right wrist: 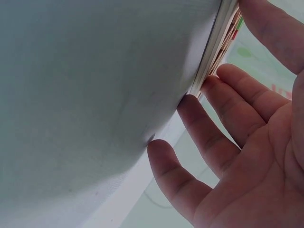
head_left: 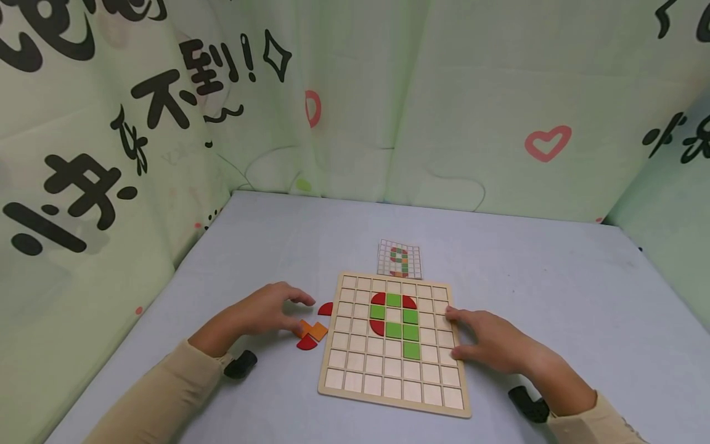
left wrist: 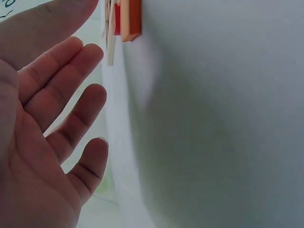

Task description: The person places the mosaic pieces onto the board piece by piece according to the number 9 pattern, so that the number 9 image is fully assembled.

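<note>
A wooden grid board [head_left: 355,364] lies flat on the table. Green square tiles [head_left: 412,351] and red rounded tiles [head_left: 377,327] sit in several of its cells, forming a loop with a tail. My left hand [head_left: 270,309] hovers left of the board, fingers spread and loosely bent, its thumb at the orange tiles [head_left: 318,332]; whether it touches one I cannot tell. Two loose red rounded tiles [head_left: 307,343] lie about them. On the right, my right hand [head_left: 493,339] touches the board's edge with thumb and fingertips, as the right wrist view also shows.
Behind the board lies a small printed card [head_left: 399,259] with a coloured grid pattern, close to its back edge. The pale table [head_left: 277,234] is bounded by a hanging printed curtain [head_left: 444,123] at the back and sides. A dark strap end hangs at each wrist.
</note>
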Demonstrator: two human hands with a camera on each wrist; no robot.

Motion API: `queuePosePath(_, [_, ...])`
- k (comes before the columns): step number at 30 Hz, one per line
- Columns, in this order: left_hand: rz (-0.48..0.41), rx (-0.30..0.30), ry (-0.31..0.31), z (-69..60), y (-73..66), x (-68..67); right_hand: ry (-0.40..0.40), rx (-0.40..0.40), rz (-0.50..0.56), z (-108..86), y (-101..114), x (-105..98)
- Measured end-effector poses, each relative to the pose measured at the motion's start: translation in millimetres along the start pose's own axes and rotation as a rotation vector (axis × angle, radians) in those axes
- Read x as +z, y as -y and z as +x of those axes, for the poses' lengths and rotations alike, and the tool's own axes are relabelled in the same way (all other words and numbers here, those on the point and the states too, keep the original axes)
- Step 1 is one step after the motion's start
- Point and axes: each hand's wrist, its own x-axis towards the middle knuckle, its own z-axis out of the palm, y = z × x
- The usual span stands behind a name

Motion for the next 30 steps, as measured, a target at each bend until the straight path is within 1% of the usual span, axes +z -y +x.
queuePosePath(6, [0.017, 0.028, 0.012, -1.4, 4.9, 0.4, 0.003, -0.004, -0.004, 0.5, -1.7, 0.4])
queuePosePath(11, [0.004, 0.029, 0.026, -0.3, 8.2, 2.0, -0.001, -0.007, -0.007, 0.5, -1.7, 0.4])
queuePosePath(17, [-0.022, 0.026, 0.043, 0.9, 8.1, 2.9, 0.003, -0.001, -0.002, 0.1, -0.5, 0.7])
queuePosePath(21, [-0.041, 0.037, 0.057, 0.3, 6.8, 2.6, 0.007, 0.010, -0.004, -0.2, 0.1, 0.8])
queuePosePath(26, [-0.033, 0.063, 0.061, 0.8, 8.6, 2.7, 0.015, 0.028, -0.004, -0.3, 0.5, 0.6])
queuePosePath(30, [-0.024, 0.062, 0.064, 3.0, 8.6, 3.9, 0.016, 0.032, 0.001, -0.8, 1.2, 0.5])
